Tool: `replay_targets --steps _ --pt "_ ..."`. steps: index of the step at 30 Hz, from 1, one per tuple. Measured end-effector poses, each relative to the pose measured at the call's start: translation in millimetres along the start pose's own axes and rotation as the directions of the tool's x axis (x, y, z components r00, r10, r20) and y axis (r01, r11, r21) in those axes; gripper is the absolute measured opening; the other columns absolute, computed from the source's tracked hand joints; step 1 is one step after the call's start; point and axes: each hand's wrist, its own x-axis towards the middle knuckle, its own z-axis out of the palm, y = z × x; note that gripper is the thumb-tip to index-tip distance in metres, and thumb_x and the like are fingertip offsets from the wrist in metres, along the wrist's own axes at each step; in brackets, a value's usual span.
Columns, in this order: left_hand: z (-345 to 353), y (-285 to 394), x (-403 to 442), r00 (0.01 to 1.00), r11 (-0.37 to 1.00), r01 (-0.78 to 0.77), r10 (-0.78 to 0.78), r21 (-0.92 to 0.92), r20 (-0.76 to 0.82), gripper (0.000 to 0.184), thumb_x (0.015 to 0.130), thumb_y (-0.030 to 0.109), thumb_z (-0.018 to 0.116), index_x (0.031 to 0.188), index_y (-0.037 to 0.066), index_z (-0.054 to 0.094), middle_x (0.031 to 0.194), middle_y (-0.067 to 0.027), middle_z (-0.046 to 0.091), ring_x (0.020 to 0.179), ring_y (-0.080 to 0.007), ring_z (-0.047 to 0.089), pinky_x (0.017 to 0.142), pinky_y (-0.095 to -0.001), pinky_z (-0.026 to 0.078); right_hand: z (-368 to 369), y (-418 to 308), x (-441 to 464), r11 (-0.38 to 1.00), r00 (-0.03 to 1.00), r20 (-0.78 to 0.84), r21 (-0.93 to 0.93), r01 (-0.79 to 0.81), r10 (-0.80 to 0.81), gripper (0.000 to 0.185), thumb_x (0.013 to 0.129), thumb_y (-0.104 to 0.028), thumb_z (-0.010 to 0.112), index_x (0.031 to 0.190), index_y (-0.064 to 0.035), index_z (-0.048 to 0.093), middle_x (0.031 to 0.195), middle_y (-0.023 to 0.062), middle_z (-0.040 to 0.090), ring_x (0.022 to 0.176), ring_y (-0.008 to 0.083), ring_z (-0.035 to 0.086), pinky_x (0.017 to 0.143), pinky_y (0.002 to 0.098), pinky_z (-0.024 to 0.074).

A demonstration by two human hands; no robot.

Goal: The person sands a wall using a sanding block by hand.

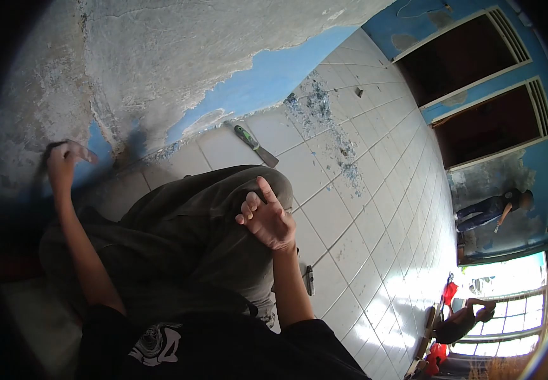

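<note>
My left hand (64,155) is closed round a pale, flat piece (82,152) against the lower wall, where grey plaster (153,57) meets remnants of blue paint (274,63). What exactly the piece is, I cannot make out. Over my bent knee, my right hand (266,218) is raised with its palm up and fingers apart, holding nothing. A scraper (255,145) with a green and black handle lies on the tiles beyond that knee, near the wall's foot. Neither hand touches it.
Paint flakes (321,107) are scattered over the white tiled floor (375,209). A small dark object (310,280) lies beside my right forearm. Farther off, one person (496,208) stands by the blue wall and another person (464,323) is near the bright window.
</note>
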Motion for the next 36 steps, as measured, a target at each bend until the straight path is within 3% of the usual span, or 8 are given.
replay_targets --steps 1,5,11,15,24,26,29,36 --pt "17.5 -22.9 2.2 0.991 1.000 0.008 -0.006 -0.011 0.132 0.021 0.077 0.019 0.058 0.083 0.000 0.061 0.081 -0.0155 0.062 0.071 -0.0298 0.060 0.064 -0.0340 0.045 -0.8 0.0 -0.2 1.000 1.000 -0.001 0.003 -0.005 0.005 0.069 0.078 -0.035 0.058 0.137 -0.0185 0.025 0.096 0.0036 0.041 0.086 0.0172 0.042 0.082 0.0366 0.0346" --pt "52.2 -8.6 -16.3 0.991 0.989 0.134 -0.135 0.060 0.016 0.018 0.076 0.014 0.056 0.082 -0.003 0.059 0.080 -0.0166 0.061 0.073 -0.0272 0.062 0.065 -0.0334 0.046 -0.2 0.5 -1.7 1.000 1.000 0.002 0.001 0.005 -0.005 0.069 0.078 -0.034 0.058 0.137 -0.0185 0.025 0.096 0.0038 0.041 0.086 0.0172 0.042 0.082 0.0368 0.0348" --pt "1.2 15.4 -8.1 0.980 0.996 -0.067 0.076 0.054 -0.185 0.016 0.076 0.014 0.055 0.081 0.000 0.058 0.079 -0.0177 0.060 0.074 -0.0314 0.060 0.065 -0.0368 0.044 -2.0 0.9 -2.6 1.000 1.000 -0.003 0.009 0.007 -0.007 0.070 0.078 -0.034 0.058 0.137 -0.0184 0.024 0.096 0.0039 0.042 0.086 0.0171 0.042 0.082 0.0368 0.0351" --pt "62.8 -54.7 -7.6 0.982 0.995 -0.073 0.060 0.069 0.179 0.017 0.077 0.015 0.053 0.075 -0.002 0.054 0.079 -0.0213 0.057 0.071 -0.0343 0.057 0.063 -0.0373 0.043 -1.7 1.4 -1.1 1.000 1.000 0.011 0.014 -0.004 0.004 0.069 0.078 -0.034 0.058 0.137 -0.0184 0.025 0.096 0.0039 0.042 0.086 0.0171 0.042 0.082 0.0367 0.0350" --pt "12.7 -7.6 -2.4 0.979 0.986 -0.103 0.124 0.135 -0.161 0.024 0.081 0.016 0.050 0.097 -0.001 0.056 0.096 -0.0211 0.057 0.088 -0.0386 0.054 0.075 -0.0398 0.043 -2.6 1.5 -1.5 1.000 1.000 0.011 0.017 0.002 -0.002 0.068 0.079 -0.034 0.057 0.137 -0.0182 0.025 0.095 0.0037 0.041 0.086 0.0173 0.042 0.082 0.0371 0.0348" --pt "16.0 -3.9 -4.2 0.999 0.997 0.038 -0.038 -0.065 -0.001 0.025 0.081 0.017 0.052 0.096 -0.003 0.055 0.094 -0.0217 0.057 0.089 -0.0384 0.055 0.075 -0.0407 0.043 -2.2 1.2 -1.6 1.000 1.000 0.011 0.018 0.007 -0.007 0.068 0.079 -0.034 0.057 0.137 -0.0180 0.025 0.094 0.0036 0.041 0.086 0.0173 0.042 0.082 0.0371 0.0347" --pt "55.3 -35.3 -5.7 0.980 0.993 0.116 -0.120 0.037 0.156 0.026 0.081 0.019 0.054 0.093 -0.004 0.055 0.094 -0.0215 0.058 0.089 -0.0378 0.055 0.074 -0.0405 0.043 -2.0 1.7 -2.7 1.000 1.000 0.005 0.013 0.013 -0.013 0.068 0.079 -0.034 0.057 0.137 -0.0179 0.025 0.094 0.0037 0.041 0.085 0.0173 0.042 0.082 0.0371 0.0347" --pt "18.9 -5.4 -3.4 0.995 0.998 -0.023 0.018 -0.052 -0.095 0.025 0.081 0.019 0.051 0.090 -0.004 0.055 0.085 -0.0201 0.059 0.077 -0.0315 0.061 0.066 -0.0355 0.045 -1.2 1.5 -3.9 1.000 1.000 -0.014 0.011 0.009 -0.009 0.068 0.078 -0.034 0.058 0.137 -0.0182 0.025 0.095 0.0032 0.041 0.085 0.0169 0.043 0.082 0.0370 0.0346"
